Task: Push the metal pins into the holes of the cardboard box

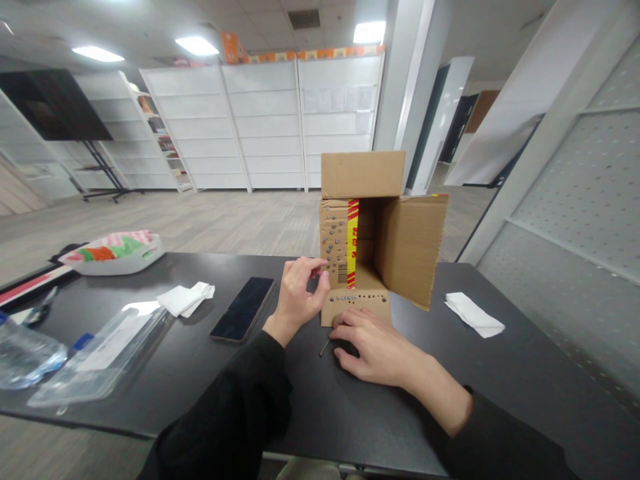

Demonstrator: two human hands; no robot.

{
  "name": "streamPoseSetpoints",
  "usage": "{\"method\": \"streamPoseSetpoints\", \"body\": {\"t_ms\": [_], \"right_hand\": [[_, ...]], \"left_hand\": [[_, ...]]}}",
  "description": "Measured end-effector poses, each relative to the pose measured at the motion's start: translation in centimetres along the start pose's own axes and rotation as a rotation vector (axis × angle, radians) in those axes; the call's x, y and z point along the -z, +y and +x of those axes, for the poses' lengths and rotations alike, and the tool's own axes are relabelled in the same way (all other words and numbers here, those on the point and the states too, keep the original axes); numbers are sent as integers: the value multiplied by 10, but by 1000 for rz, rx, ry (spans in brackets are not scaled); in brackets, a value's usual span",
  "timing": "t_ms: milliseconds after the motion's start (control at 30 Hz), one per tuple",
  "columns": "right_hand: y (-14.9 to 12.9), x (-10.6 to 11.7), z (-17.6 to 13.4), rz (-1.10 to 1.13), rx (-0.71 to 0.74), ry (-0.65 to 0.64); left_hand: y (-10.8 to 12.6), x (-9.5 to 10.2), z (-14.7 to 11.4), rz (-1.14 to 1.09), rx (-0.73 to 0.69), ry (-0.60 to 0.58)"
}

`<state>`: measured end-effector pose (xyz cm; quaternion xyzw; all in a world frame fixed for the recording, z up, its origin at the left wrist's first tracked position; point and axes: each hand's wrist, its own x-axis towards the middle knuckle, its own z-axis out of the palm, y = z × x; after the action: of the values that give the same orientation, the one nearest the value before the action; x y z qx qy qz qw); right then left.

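A cardboard box [393, 233] stands on the dark table with its flaps spread. Its left flap [342, 233] carries many small grey metal heads, a yellow-red tape strip and a barcode. The bottom flap [357, 308] has a row of small holes and metal heads. My left hand [303, 290] is beside the left flap, thumb and index tips drawn close together; anything between them is too small to make out. My right hand [373, 347] lies low over the bottom flap's front edge, fingers apart and bent. A thin nail-like metal piece [324, 347] lies by its fingertips.
Left of the box are a black phone [243, 309], folded tissues [186, 298], a clear plastic folder [107, 353], a plastic bottle [30, 357] and a white basket [117, 263] with colourful cloth. Another folded tissue [474, 314] lies to the right. A partition panel [575, 220] borders the right side.
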<state>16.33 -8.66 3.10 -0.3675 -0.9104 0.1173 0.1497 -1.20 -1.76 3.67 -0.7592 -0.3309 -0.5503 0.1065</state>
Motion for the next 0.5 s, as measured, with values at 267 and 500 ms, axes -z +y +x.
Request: {"method": "streamPoseSetpoints", "body": {"t_ms": [267,500], "right_hand": [[-5,-1,1,-49,-9,-23],[-8,-8,4,-146,-20,19]], "left_hand": [[-1,0,-1,6,12,-5],[0,0,0,-2,-4,-6]]}}
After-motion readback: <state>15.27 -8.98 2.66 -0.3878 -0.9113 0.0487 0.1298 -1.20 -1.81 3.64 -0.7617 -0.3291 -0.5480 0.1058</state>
